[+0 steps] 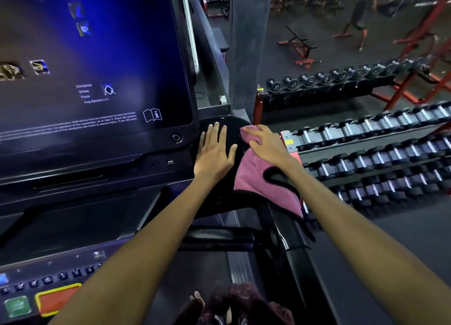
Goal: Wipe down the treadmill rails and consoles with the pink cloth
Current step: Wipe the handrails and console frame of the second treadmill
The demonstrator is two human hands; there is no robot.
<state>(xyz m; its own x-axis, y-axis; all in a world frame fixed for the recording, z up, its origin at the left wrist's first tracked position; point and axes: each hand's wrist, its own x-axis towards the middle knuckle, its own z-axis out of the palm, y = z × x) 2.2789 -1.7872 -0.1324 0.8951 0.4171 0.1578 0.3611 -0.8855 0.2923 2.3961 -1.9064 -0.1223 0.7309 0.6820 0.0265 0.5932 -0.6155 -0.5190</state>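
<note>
The pink cloth (253, 175) with black trim lies draped over the right corner of the black treadmill console (229, 129), hanging down toward the right rail (295, 246). My right hand (266, 141) presses on the cloth's upper end, fingers curled over it. My left hand (214, 151) rests flat, fingers spread, on the console's black surface just left of the cloth. The big touchscreen (97, 56) glows blue at the upper left.
A button strip with a red stop pad (58, 298) and a green key (18, 306) sits at the lower left. Tiered dumbbell racks (366, 139) stand close on the right. Red-framed benches and stands (300, 46) fill the floor beyond. The treadmill belt lies below.
</note>
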